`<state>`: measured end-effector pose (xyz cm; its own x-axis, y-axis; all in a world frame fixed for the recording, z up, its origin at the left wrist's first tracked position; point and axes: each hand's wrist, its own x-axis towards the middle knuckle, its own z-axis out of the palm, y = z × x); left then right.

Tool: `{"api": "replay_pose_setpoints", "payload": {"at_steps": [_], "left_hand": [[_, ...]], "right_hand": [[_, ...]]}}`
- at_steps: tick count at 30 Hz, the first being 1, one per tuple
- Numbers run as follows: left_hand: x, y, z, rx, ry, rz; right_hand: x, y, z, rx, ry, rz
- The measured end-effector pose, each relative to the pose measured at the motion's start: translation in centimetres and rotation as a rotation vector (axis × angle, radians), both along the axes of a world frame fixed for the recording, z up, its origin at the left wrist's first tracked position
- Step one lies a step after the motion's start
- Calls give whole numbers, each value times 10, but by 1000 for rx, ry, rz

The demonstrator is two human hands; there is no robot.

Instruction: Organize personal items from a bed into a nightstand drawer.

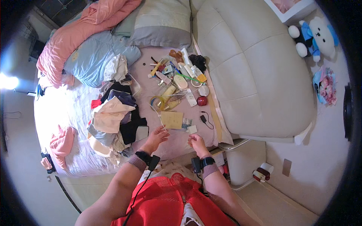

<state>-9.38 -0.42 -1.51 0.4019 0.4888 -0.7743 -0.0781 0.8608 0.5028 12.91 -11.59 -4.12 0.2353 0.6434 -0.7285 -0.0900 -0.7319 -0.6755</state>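
Observation:
My left hand [157, 137] is over the bed's near edge, its fingers on the end of a thin white cable [161, 120] that runs up towards a roll of yellowish tape [157, 103]. My right hand [197, 143] is just below a small white square piece [192, 129]; whether its fingertips hold something small I cannot tell. Between and beyond the hands lies a tan paper card [171, 120]. Farther up are bottles, tubes and a red round jar [202, 100]. A black adapter with a short cable [203, 119] lies at the right.
A heap of folded and crumpled clothes [113, 115] lies left of my left hand. Behind are a grey pillow [161, 25] and blue and pink quilts [99, 56]. The padded headboard [232, 76] bounds the bed at the right, with a plush toy [318, 36] beyond.

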Motion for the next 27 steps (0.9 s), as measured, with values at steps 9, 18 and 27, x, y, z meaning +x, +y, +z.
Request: {"api": "replay_pose_setpoints", "payload": {"at_steps": [9,18,27], "left_hand": [[-15,-3,18,109,40,3],[-90,-47,65,117,44,168],[-133,-100,97,127,110,353]], "right_hand": [[17,-1,73,97,103,-128],[38,-33,101,174,214,-172],[42,-26,134,280,337,-169]]}}
